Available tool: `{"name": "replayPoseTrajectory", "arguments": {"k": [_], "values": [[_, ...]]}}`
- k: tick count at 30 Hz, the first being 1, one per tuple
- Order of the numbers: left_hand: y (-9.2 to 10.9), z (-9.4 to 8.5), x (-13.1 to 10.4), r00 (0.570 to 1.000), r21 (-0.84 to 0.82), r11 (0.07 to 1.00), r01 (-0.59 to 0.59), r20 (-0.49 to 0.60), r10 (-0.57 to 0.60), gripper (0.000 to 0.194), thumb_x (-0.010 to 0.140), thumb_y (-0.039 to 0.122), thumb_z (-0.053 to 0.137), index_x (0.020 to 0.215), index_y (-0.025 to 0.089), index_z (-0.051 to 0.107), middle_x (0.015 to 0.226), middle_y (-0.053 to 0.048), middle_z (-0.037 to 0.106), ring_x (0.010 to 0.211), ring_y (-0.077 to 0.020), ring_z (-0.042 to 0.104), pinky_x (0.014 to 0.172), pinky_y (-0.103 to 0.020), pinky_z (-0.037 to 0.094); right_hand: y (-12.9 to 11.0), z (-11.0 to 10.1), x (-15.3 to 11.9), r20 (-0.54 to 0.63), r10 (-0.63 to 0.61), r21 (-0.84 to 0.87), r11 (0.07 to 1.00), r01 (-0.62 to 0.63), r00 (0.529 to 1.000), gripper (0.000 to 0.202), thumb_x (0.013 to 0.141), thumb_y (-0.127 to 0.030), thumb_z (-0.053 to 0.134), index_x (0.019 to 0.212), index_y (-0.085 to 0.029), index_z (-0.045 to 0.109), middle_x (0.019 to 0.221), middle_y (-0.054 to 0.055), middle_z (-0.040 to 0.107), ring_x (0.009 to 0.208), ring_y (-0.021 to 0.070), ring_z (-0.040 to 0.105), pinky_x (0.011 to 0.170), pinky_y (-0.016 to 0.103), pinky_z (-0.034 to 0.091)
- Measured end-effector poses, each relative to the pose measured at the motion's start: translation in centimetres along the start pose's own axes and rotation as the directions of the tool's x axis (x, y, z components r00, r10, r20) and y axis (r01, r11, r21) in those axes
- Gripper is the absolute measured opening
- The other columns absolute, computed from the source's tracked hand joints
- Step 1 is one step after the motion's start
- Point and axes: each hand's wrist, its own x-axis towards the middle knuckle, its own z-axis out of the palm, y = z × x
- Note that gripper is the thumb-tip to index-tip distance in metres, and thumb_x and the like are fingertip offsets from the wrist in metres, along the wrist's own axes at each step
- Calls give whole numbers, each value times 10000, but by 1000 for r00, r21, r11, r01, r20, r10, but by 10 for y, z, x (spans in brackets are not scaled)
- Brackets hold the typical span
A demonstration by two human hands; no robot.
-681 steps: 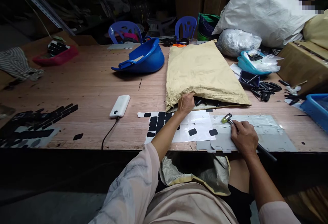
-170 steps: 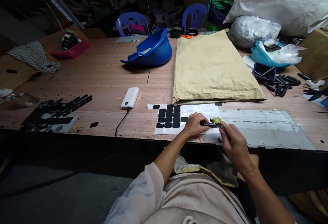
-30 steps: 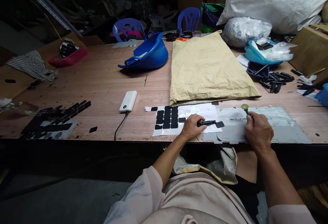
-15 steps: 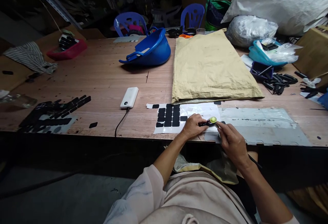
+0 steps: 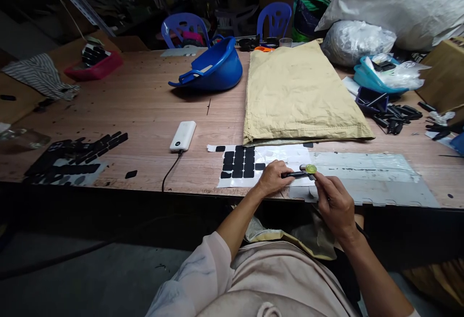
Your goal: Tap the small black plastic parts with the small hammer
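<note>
At the front edge of the table, my left hand [image 5: 275,178] is closed on one end of a slim black stick-like piece [image 5: 295,174]. My right hand [image 5: 335,203] pinches a thin tool with a round yellow-green part [image 5: 311,168] and a short metallic end pointing left. That round part sits just above the right end of the black piece; whether they touch, I cannot tell. Under both lies a white backing sheet [image 5: 282,154], with rows of black rounded stickers [image 5: 238,162] stuck on its left side.
A grey plastic sheet [image 5: 380,177] lies to the right, and a tan sack [image 5: 297,94] lies behind. Left stand a white power bank [image 5: 183,136] with a black cable and a tilted blue basin [image 5: 221,68]. Black pieces [image 5: 398,116] are heaped at right.
My right hand and the yellow-green part have shifted right along the black piece, showing more of it. My left hand stays nearly in place.
</note>
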Motion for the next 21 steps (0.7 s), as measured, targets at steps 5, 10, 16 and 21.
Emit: {"name": "replayPoseTrajectory", "arguments": {"k": [5,10,16,21], "values": [[-1,1,0,1000,-13,1000,-8,-9,7,133,860,227,806,985,221,849,831,-36,681,868,-211,618,829,-334,498,4,1,-3,81,41,-90,995,-34,996,335,1053,-217,546,1327,-267,733,997,27,767,849,148,720,686,242,506],[0,1,0,1000,-31,999,9,-20,-9,118,836,194,812,953,206,829,826,-31,682,875,-212,626,849,-340,503,15,-7,3,16,87,-99,991,-85,996,316,1062,-270,534,1299,-247,742,1008,46,763,893,168,715,769,264,518],[6,-1,0,999,-38,999,35,-32,-36,199,790,134,776,972,213,753,930,-24,689,932,-213,646,865,-334,516,71,-24,24,-90,233,-324,913,-250,968,346,1026,-368,549,1250,-242,781,1001,82,746,879,207,665,729,302,454],[10,-2,-1,998,-8,999,49,-33,-49,202,797,134,735,982,214,715,967,-28,692,958,-218,652,889,-343,521,122,-22,24,-85,351,-483,804,-347,932,359,968,-327,542,1188,-208,799,966,109,704,820,217,553,695,328,345]]}}
